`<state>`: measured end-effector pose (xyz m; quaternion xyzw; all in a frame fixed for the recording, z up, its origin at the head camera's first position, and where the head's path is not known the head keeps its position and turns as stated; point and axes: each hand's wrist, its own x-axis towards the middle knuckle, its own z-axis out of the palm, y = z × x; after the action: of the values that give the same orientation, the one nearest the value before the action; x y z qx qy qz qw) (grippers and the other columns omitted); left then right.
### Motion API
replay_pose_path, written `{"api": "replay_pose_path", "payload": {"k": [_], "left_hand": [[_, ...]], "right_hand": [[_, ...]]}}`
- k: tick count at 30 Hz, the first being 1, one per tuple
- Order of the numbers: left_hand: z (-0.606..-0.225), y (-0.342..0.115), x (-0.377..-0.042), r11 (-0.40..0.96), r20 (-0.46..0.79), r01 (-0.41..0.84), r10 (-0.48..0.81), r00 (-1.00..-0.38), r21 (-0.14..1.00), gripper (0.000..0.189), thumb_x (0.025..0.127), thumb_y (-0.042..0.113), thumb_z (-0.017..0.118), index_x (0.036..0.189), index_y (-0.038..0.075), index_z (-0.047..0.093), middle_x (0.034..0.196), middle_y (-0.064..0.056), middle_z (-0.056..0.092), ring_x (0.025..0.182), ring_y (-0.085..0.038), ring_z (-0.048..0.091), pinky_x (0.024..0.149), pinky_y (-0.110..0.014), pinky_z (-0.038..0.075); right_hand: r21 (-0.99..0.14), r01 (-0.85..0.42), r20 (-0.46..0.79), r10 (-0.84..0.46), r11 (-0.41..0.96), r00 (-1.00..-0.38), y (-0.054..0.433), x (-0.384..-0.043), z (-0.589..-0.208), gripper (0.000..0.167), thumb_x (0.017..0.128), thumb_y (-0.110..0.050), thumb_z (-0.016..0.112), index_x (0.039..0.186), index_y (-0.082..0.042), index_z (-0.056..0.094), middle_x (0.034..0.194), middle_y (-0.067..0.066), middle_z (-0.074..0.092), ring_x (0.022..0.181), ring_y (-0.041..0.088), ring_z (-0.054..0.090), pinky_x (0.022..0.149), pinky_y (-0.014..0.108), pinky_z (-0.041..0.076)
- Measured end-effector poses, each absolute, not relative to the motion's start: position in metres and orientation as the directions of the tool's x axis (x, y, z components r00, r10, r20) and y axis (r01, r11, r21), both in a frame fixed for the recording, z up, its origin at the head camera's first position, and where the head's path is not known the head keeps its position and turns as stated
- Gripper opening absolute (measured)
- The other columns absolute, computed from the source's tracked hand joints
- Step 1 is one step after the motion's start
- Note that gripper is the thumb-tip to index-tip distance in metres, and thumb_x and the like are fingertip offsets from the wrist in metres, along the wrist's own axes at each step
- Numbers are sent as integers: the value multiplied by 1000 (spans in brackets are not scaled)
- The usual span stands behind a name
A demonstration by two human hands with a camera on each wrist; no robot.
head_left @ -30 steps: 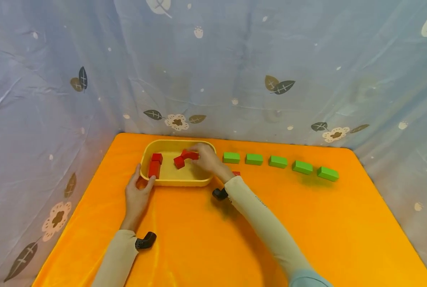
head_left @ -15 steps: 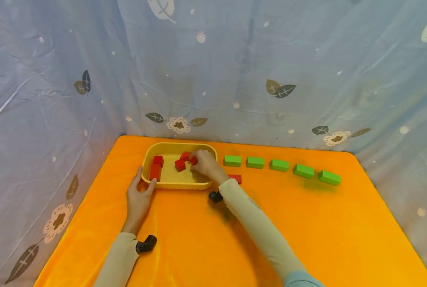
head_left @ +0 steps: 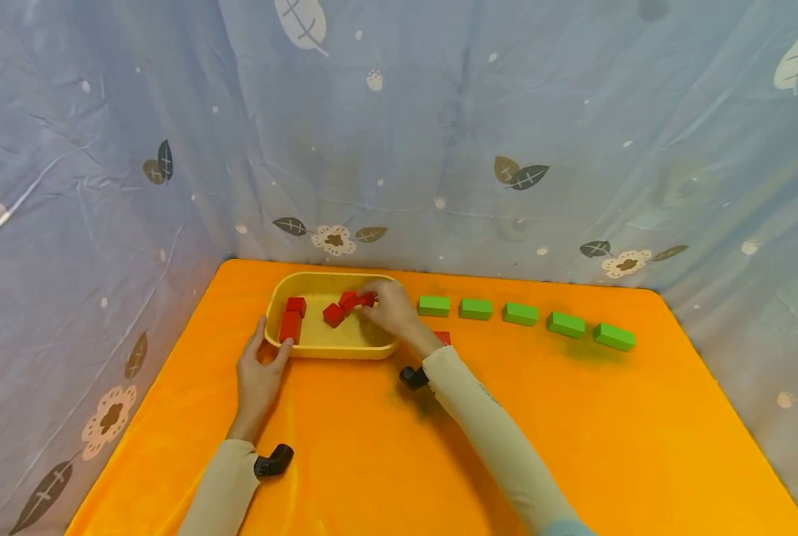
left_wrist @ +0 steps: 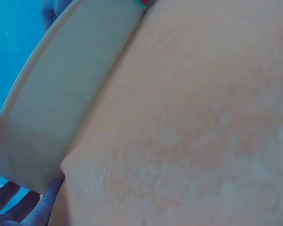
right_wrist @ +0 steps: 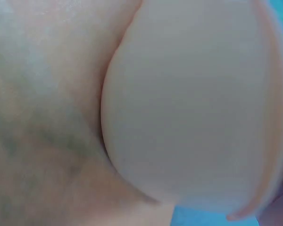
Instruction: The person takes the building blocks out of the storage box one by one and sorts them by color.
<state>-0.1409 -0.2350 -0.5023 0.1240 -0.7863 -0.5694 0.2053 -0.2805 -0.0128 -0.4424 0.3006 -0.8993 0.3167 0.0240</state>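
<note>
A yellow tray (head_left: 337, 352) lies at the back left of the orange table, with several red blocks in it. At its left end, my left hand (head_left: 258, 380) grips the corner, thumb at the front wall and fingers along the side. Beside that hand, inside the tray, are a long red block (head_left: 290, 327) and a smaller red block (head_left: 296, 306). My right hand (head_left: 391, 309) reaches over the right end and pinches a red block (head_left: 368, 299), partly hidden by the fingers. Touching or close to it are a red piece (head_left: 348, 301) and a red cube (head_left: 334, 316).
Several green blocks (head_left: 476, 309) stand in a row right of the tray along the back. Another red block (head_left: 443, 338) lies on the table (head_left: 372, 447), partly covered by my right wrist. Patterned curtains (head_left: 412, 134) hang behind and at both sides.
My right hand has shifted the red block it pinches slightly within the tray, and the red cube beside it has turned. The left hand keeps its place on the tray. The head view has tilted slightly.
</note>
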Motion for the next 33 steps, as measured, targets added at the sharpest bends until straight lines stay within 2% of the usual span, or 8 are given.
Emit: {"api": "replay_pose_path", "payload": {"k": [7,12,17,24,29,33], "left_hand": [[-505,-238,-137,320,177,33,-432,-885,947,73,93,31,69,155,19,32,155,-8,36,144,-23,29,117,-44,27],[-505,-236,-138,319,177,37,-424,-888,947,74,92,31,69,154,18,32,155,-7,35,144,-22,28,118,-43,26],[-502,-235,-139,322,179,36,-426,-887,946,73,93,31,69,154,15,33,155,-9,34,144,-24,28,117,-45,26],[-502,-235,-140,327,186,43,-422,-887,944,73,93,31,68,154,13,32,155,-9,34,144,-23,29,117,-44,26],[-502,-236,-141,331,183,36,-423,-887,943,73,94,31,67,155,11,31,156,-9,33,145,-23,27,119,-43,23],[-501,-234,-141,333,183,33,-430,-884,942,73,94,30,68,154,11,32,156,-8,33,145,-23,27,119,-42,23]], "right_hand": [[-760,-459,189,-521,459,-833,8,-272,-438,22,85,0,73,106,-5,75,105,7,70,96,20,64,79,25,57],[-809,-425,190,-503,406,-843,27,-265,-433,24,85,-2,74,108,-6,75,109,7,69,99,21,61,77,24,58],[-878,-385,205,-502,286,-840,54,-259,-429,26,85,-4,75,111,-6,74,114,7,68,100,22,61,79,29,59],[-930,-325,205,-490,173,-847,101,-251,-430,27,86,-1,73,114,-1,72,121,13,65,109,32,62,84,31,58],[-936,-311,208,-458,163,-864,138,-248,-434,25,87,1,71,112,5,70,124,20,61,108,40,60,84,28,58],[-936,-284,176,-420,210,-890,168,-247,-439,24,87,-1,72,111,3,71,124,18,62,107,35,61,86,33,57]]}}
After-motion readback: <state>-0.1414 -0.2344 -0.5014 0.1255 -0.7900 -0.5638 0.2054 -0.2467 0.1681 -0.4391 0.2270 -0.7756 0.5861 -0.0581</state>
